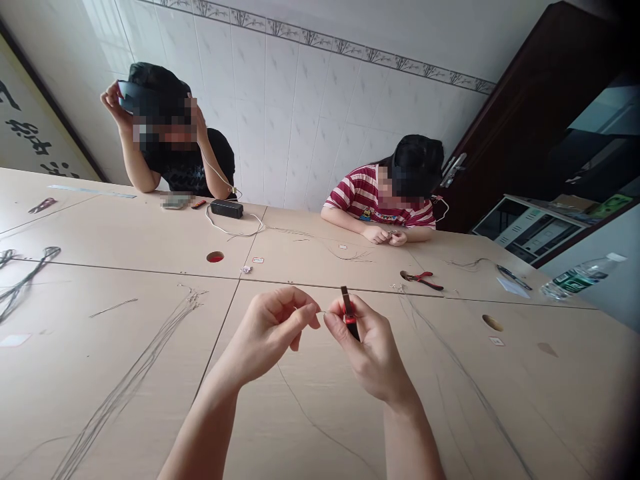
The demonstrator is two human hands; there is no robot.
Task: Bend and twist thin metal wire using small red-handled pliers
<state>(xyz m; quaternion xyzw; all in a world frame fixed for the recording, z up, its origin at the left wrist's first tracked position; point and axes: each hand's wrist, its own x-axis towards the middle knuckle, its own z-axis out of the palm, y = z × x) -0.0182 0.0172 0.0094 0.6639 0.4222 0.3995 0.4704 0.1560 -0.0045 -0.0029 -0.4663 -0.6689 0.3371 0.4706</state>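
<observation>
My left hand point(277, 327) is closed in a pinch on a thin wire point(323, 313), whose short end spans the small gap to my right fingertips. A long strand point(313, 421) trails below my left hand across the table. My right hand point(370, 350) pinches at the wire with thumb and forefinger. It also grips a small black-and-red hand tool point(346, 310), tilted upward between the fingers; its exact kind is unclear. To the left lies a bundle of thin wires point(145, 360) with small pieces at its far tips. Another wire bundle point(465, 373) runs along the right.
Red-handled pliers point(425, 279) lie beyond my right hand, near a round table hole point(493, 323). A water bottle point(580, 277) lies tilted at the right. Two people sit across the table point(280, 253). A black box with a white cable point(227, 209) stands at the far side.
</observation>
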